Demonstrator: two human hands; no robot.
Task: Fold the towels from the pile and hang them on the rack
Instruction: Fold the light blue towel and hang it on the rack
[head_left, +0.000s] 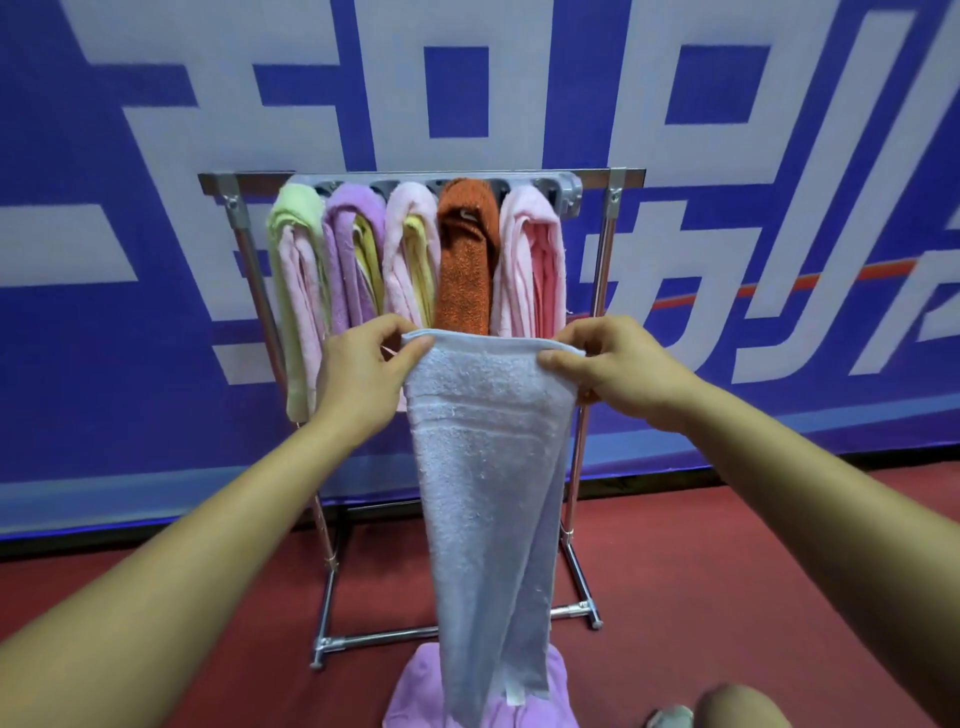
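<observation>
With left hand (361, 374) and right hand (618, 369) raised in front of the rack (605, 260), pinches the two top corners of a pale blue towel (483, 467), thumb against curled fingers on each side. Holds its top edge stretched between them, the rest hanging long and narrowing down over a lilac towel (415, 691) heaped on the red floor (727, 571). Faces five hung towels (465, 249) draped side by side over the rack's top: green, purple, pink, orange, pink.
</observation>
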